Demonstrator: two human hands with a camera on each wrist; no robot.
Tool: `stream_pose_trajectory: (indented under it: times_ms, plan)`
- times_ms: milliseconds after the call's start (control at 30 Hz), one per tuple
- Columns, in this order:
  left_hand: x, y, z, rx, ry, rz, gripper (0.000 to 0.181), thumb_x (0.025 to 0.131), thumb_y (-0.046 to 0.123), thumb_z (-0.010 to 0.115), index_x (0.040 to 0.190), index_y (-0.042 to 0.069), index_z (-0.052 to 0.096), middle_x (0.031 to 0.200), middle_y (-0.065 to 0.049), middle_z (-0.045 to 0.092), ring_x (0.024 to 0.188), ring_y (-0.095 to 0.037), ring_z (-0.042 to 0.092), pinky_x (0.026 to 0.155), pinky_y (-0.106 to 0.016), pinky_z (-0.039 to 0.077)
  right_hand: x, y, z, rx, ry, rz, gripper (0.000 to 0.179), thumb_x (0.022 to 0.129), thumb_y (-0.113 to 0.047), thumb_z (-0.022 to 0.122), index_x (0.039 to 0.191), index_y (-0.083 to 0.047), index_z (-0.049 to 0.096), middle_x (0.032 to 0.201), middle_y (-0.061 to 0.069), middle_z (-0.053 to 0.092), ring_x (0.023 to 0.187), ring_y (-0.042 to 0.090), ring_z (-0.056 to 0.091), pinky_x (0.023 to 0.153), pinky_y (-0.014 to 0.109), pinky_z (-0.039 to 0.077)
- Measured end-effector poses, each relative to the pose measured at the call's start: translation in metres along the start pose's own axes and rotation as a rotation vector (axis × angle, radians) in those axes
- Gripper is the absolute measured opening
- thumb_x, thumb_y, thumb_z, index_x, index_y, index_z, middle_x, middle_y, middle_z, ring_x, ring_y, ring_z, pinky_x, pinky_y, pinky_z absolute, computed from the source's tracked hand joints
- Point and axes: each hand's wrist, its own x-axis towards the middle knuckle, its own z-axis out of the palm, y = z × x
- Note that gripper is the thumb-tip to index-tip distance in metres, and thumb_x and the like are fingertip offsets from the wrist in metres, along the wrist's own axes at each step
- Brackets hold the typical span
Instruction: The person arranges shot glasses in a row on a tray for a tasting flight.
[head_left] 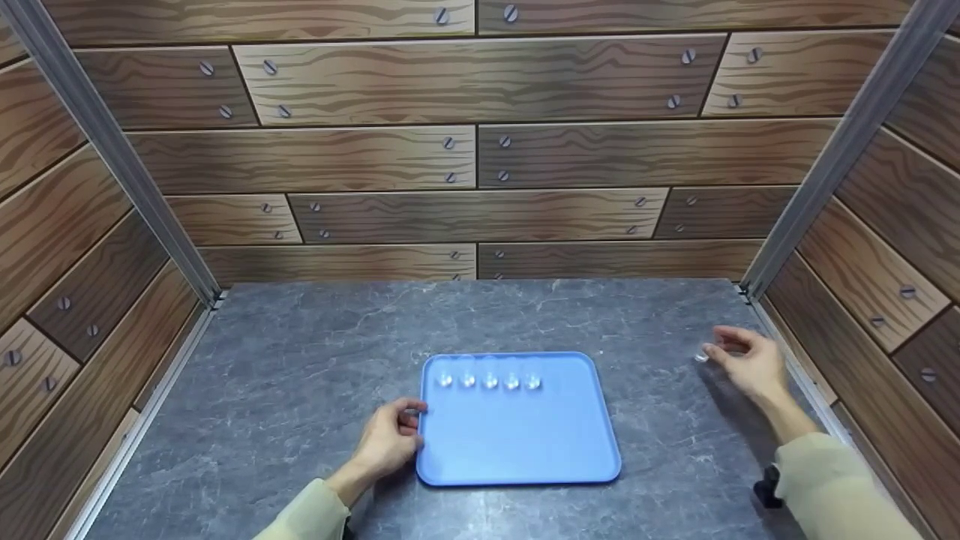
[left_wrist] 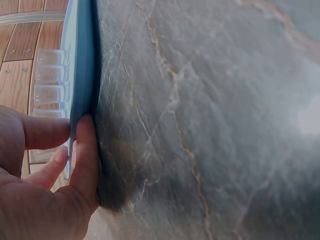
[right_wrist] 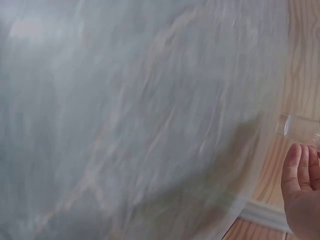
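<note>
A blue tray (head_left: 517, 442) lies on the table, with several small clear glasses (head_left: 490, 381) standing in a row along its far side. My left hand (head_left: 390, 433) grips the tray's left rim. The left wrist view has the thumb on the inner side of the rim and a finger (left_wrist: 86, 155) on the outer side. Off to the right of the tray, my right hand (head_left: 752, 369) pinches another small clear glass (head_left: 701, 358) by the fingertips. In the right wrist view this glass (right_wrist: 299, 128) is partly cut off by the frame's edge.
The dark grey marbled table (head_left: 322, 330) surrounds the tray. Wood-patterned walls (head_left: 480, 157) enclose it at the back and both sides. Metal posts (head_left: 832, 150) stand at the back corners, the right one behind my right hand.
</note>
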Motion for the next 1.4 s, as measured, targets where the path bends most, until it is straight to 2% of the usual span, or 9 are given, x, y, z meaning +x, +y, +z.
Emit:
stream_pose_trajectory:
  times_ms: [133,333,433,533,667,900,1100,1200,1400]
  plan:
    - [-0.008,0.014,-0.004,0.006,-0.009,0.0,0.052,0.076,-0.008,0.069,0.127,0.0,0.075,0.094,-0.007,0.068,0.081,-0.014,0.067,0.071,-0.027,0.058,-0.003,-0.014,0.011,0.045,-0.003,-0.068,0.04,0.096,-0.006,0.086,0.131,0.01,0.076,0.117,0.03,0.081,0.087,-0.023,0.06,0.08,0.0,0.049]
    - [-0.014,0.029,-0.007,0.007,-0.013,-0.024,0.052,0.077,-0.011,0.067,0.127,-0.001,0.075,0.095,-0.01,0.069,0.083,-0.017,0.068,0.073,-0.028,0.058,-0.01,-0.036,0.032,0.163,-0.064,-0.123,0.039,0.092,0.001,0.087,0.129,0.011,0.077,0.106,-0.003,0.082,0.09,-0.014,0.067,0.079,0.005,0.055]
    - [-0.01,0.022,-0.005,0.017,-0.01,-0.014,0.053,0.075,-0.01,0.068,0.127,0.0,0.075,0.096,-0.01,0.069,0.083,-0.017,0.067,0.072,-0.027,0.058,-0.013,-0.048,0.045,0.219,-0.094,-0.154,0.039,0.09,0.006,0.087,0.126,0.012,0.077,0.11,0.009,0.082,0.091,-0.01,0.069,0.08,0.008,0.057]
    - [0.001,0.001,0.0,0.032,0.0,-0.014,0.053,0.075,-0.008,0.07,0.126,0.005,0.077,0.095,-0.005,0.07,0.081,-0.014,0.068,0.071,-0.025,0.058,-0.017,-0.061,0.059,0.269,-0.136,-0.174,0.039,0.088,0.01,0.086,0.125,0.014,0.077,0.116,0.027,0.078,0.092,-0.007,0.07,0.082,0.01,0.06]
    - [0.009,-0.016,0.005,0.03,0.009,-0.01,0.053,0.074,-0.005,0.072,0.125,0.01,0.078,0.093,0.0,0.071,0.08,-0.01,0.069,0.071,-0.023,0.059,-0.022,-0.077,0.075,0.304,-0.202,-0.181,0.039,0.087,0.012,0.086,0.126,0.013,0.077,0.116,0.029,0.075,0.093,-0.003,0.07,0.083,0.012,0.061]
    - [-0.005,0.02,-0.005,0.023,-0.016,-0.043,0.055,0.076,-0.008,0.07,0.129,0.003,0.075,0.097,-0.008,0.072,0.084,-0.015,0.069,0.074,-0.027,0.06,-0.034,-0.095,0.102,0.335,-0.289,-0.232,0.038,0.088,0.01,0.086,0.125,0.008,0.08,0.113,0.027,0.077,0.098,0.003,0.073,0.083,0.017,0.064]
    - [0.019,-0.03,0.007,0.025,-0.017,-0.035,0.056,0.073,-0.004,0.072,0.126,0.013,0.078,0.094,0.0,0.072,0.082,-0.011,0.07,0.073,-0.024,0.059,-0.044,-0.105,0.124,0.312,-0.376,-0.253,0.038,0.09,0.006,0.087,0.127,0.01,0.078,0.117,0.029,0.077,0.104,0.016,0.075,0.088,0.023,0.066]
    - [0.026,-0.044,0.009,0.011,-0.013,-0.022,0.056,0.072,-0.004,0.071,0.124,0.015,0.079,0.094,-0.002,0.073,0.082,-0.015,0.071,0.072,-0.027,0.06,-0.048,-0.109,0.132,0.277,-0.408,-0.266,0.04,0.091,0.002,0.088,0.128,0.009,0.078,0.119,0.029,0.076,0.107,0.025,0.075,0.089,0.024,0.066]
    - [0.022,-0.038,0.008,-0.001,-0.007,-0.039,0.057,0.073,-0.005,0.072,0.125,0.016,0.079,0.094,-0.001,0.073,0.082,-0.013,0.071,0.073,-0.026,0.06,-0.052,-0.113,0.144,0.232,-0.454,-0.282,0.039,0.093,-0.002,0.087,0.13,0.005,0.079,0.119,0.026,0.076,0.112,0.037,0.075,0.09,0.026,0.066]
